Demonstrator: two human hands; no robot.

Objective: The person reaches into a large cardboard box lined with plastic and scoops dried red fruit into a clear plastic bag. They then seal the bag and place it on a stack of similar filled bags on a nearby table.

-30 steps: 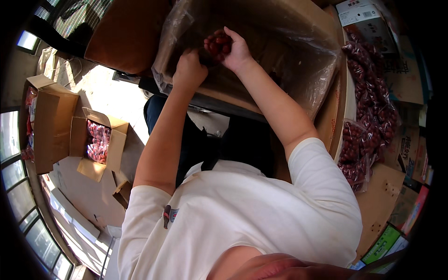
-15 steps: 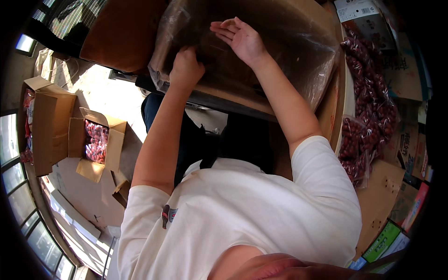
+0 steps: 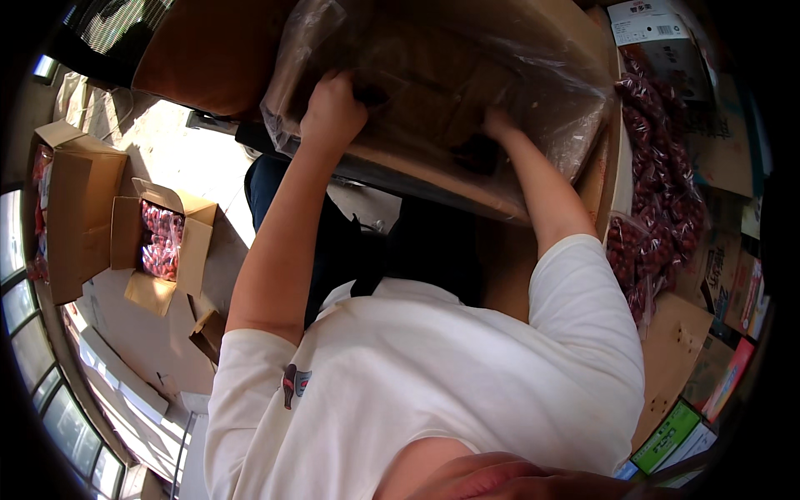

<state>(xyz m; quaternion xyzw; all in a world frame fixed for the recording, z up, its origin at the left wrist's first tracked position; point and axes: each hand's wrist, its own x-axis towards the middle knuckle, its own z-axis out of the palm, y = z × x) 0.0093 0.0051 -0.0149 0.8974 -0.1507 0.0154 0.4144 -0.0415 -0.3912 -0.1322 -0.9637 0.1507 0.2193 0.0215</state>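
In front of me stands a large cardboard box (image 3: 429, 177) with a clear plastic liner (image 3: 575, 125) spread over its inside and rim. My left hand (image 3: 333, 110) is curled into a fist at the box's left side; whatever its fingers hold, if anything, is hidden. Farther right, my right hand (image 3: 502, 125) reaches down inside the box with its back toward me, and its fingers are lost in the dimness. Dark patches lie beside both hands, and I cannot tell whether they are shadows or objects.
Clear bags of dark red fruit (image 3: 658, 183) lie on the right, beside stacked cartons (image 3: 721, 142). On the floor at left are an open carton (image 3: 162, 242) of bagged red fruit and a taller carton (image 3: 87, 212). A brown panel (image 3: 208, 58) stands behind, left of the lined box.
My right hand, open above the box half a second ago, has moved right and down into it. My left hand stays closed at nearly the same place.
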